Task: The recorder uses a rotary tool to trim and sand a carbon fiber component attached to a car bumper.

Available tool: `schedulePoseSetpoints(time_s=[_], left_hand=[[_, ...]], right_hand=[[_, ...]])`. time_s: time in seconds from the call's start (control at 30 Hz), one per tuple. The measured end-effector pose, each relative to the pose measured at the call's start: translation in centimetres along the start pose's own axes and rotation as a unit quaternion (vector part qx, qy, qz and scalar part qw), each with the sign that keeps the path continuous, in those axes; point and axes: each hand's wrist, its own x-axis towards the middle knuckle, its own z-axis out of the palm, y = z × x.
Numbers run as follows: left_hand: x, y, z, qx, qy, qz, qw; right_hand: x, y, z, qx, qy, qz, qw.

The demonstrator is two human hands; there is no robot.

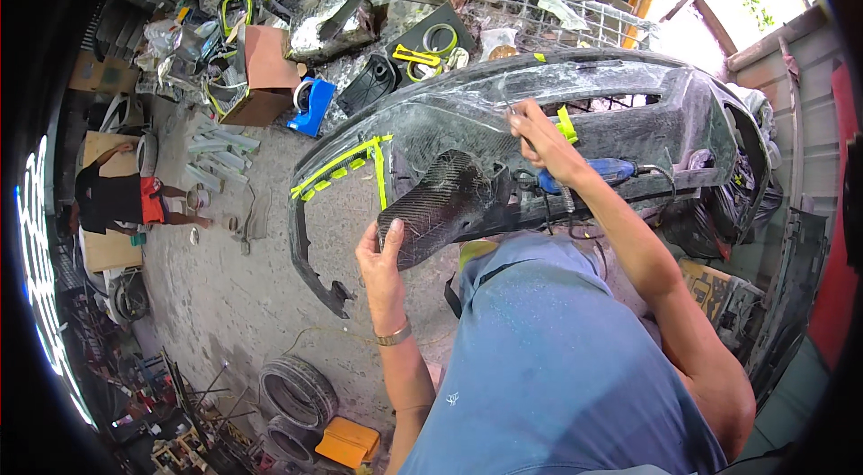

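Note:
My left hand (382, 264) grips the lower left edge of a dark woven carbon-fibre panel (440, 201), thumb on top. The panel leans against a large black car bumper (422, 120), dusty with white streaks. Over the bumper's middle, my right hand (542, 142) is closed round a slim tool (507, 100) with a thin tip, mostly hidden by the fingers. Beneath my right forearm a blue corded power tool (600, 172) lies on the bumper. Bright yellow tape (342, 167) borders the opening at the bumper's left end.
Tape rolls (439, 39), a blue tape dispenser (312, 106) and an open cardboard box (261, 79) crowd the bench behind. At the left another person (121, 198) is by a board. Tyres (298, 392) lie at lower left; a black bag (719, 205) is at right.

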Motion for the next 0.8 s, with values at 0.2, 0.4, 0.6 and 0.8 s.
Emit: schedulePoseSetpoints(time_s=[0.2, 0.4, 0.6, 0.8], left_hand=[[-0.8, -2.9, 0.4, -0.07, 0.113, -0.098, 0.986], [-1.5, -3.2, 0.1, -0.109, 0.064, -0.132, 0.983], [-3.0, -4.1, 1.5, -0.206, 0.112, -0.143, 0.962], [-4.1, -3.0, 3.9, -0.134, 0.196, -0.13, 0.963]], right_hand=[[-5.7, 1.0, 1.4, -0.313, -0.072, -0.106, 0.941], [-8.1, 1.6, 2.3, -0.416, -0.132, -0.06, 0.898], [-8.3, 0.5, 3.5, -0.467, -0.155, 0.093, 0.866], [-8.9, 1.9, 3.3, -0.511, -0.096, -0.079, 0.851]])
